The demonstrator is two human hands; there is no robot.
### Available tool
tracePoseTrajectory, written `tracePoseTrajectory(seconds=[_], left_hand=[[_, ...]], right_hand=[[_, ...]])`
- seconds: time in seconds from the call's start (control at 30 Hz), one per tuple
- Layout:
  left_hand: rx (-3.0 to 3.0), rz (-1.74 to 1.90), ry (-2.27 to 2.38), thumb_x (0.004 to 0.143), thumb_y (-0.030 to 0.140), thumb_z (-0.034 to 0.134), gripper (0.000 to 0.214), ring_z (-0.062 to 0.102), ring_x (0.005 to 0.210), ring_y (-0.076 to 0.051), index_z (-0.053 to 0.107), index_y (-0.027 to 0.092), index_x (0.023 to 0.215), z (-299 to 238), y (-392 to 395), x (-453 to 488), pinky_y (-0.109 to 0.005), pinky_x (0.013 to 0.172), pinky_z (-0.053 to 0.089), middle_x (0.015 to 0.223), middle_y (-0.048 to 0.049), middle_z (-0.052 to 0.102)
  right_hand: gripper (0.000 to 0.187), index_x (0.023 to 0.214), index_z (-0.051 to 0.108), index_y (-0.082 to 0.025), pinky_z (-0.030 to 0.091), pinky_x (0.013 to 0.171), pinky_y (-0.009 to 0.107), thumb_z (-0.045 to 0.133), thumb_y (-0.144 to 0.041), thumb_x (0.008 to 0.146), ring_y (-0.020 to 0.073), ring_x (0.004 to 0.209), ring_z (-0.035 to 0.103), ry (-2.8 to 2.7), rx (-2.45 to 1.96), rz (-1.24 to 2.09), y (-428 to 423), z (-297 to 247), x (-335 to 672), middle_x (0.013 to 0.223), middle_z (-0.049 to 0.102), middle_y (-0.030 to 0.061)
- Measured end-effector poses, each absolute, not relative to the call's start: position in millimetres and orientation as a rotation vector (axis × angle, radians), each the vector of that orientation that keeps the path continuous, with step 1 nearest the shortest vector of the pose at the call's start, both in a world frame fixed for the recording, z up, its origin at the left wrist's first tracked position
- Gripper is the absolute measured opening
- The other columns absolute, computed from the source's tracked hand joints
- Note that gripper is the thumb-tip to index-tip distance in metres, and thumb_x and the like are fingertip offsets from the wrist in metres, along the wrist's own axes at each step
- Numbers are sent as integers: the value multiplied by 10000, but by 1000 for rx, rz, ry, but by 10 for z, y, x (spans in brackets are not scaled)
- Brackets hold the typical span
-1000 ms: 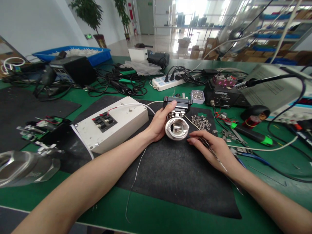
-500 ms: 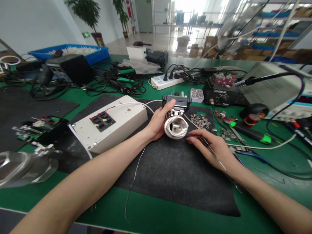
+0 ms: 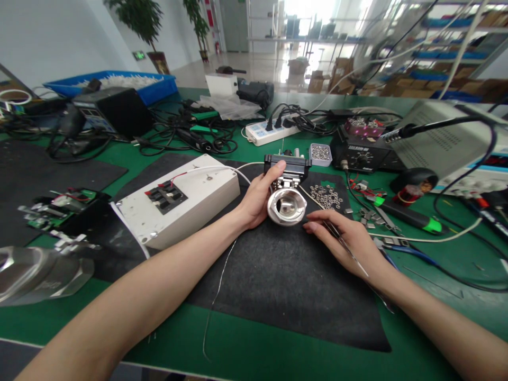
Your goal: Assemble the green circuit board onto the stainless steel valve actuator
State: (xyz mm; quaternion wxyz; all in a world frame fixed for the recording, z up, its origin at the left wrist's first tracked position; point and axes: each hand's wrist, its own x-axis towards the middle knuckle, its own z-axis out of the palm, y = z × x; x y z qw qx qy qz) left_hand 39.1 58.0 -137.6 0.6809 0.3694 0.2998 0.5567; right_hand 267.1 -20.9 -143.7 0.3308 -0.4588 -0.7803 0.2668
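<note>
On the green surface (image 3: 436, 275), a dark mat (image 3: 286, 286) carried the lamp (image 3: 286, 203) at its far middle, right of a white box (image 3: 178, 203). The lamp's axis ran near to far, with the bright bowl mouth facing near and the black block far. The left hand (image 3: 257, 201) curled round its left side, thumb on the block. The right hand (image 3: 349, 241), by the bowl's right, pinched tweezers (image 3: 349, 254). Washers (image 3: 326, 194) lay loose beyond, so the work looked barely begun.

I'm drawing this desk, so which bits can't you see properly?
Head view:
- Metal part: left side hidden by the left hand.
- Thin tool: tip hidden under the right hand.
- Clear thing: blurred, cut off by the left edge.
- Bits in the tray: too small to tell.
</note>
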Motion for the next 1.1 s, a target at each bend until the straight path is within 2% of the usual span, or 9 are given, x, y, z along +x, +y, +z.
tracePoseTrajectory(seconds=[0.37, 0.53, 0.77, 0.87, 0.97, 1.1], left_hand=[[820, 1232, 698, 809, 697, 907, 586, 781, 1086, -313, 840, 162, 1038, -1380, 588, 393, -405, 1019, 602, 1116, -118, 858], [832, 1227, 687, 843, 678, 888, 570, 783, 1093, -320, 837, 162, 1080, -1385, 580, 396, -416, 1021, 602, 1136, -125, 856], [856, 1250, 695, 836, 664, 886, 592, 786, 1072, -305, 810, 143, 1107, -1365, 553, 402, -392, 1006, 595, 1091, -133, 853], [834, 1234, 693, 809, 675, 873, 597, 795, 1015, -307, 798, 157, 1094, -1365, 552, 360, -390, 953, 616, 989, -108, 849], [809, 1170, 688, 802, 716, 813, 612, 804, 925, -326, 800, 172, 1080, -1376, 559, 298, -401, 832, 635, 872, -94, 832], [809, 1111, 663, 776, 695, 818, 619, 817, 916, -355, 805, 175, 1112, -1367, 557, 225, -424, 795, 646, 874, -100, 840]], right_hand=[[215, 1248, 735, -264, 604, 850, 337, 676, -409, 1101, 233, 977, 831, -2027, -1208, 719, -213, -1448, 2674, 1077, 858, 29], [210, 1249, 733, -273, 602, 852, 336, 670, -412, 1105, 228, 971, 832, -2031, -1205, 722, -214, -1445, 2677, 1066, 857, 21], [204, 1239, 739, -261, 605, 845, 328, 673, -396, 1101, 225, 962, 831, -2049, -1205, 701, -219, -1429, 2666, 1076, 859, 26], [210, 1233, 742, -254, 614, 820, 330, 676, -400, 1097, 238, 952, 837, -2047, -1205, 684, -218, -1426, 2660, 1073, 864, 36], [217, 1230, 739, -253, 622, 807, 332, 664, -411, 1102, 249, 956, 843, -2043, -1202, 686, -216, -1430, 2656, 1065, 867, 44], [233, 1232, 734, -256, 627, 788, 336, 651, -433, 1107, 255, 936, 840, -2047, -1208, 691, -215, -1454, 2655, 1068, 864, 55]])
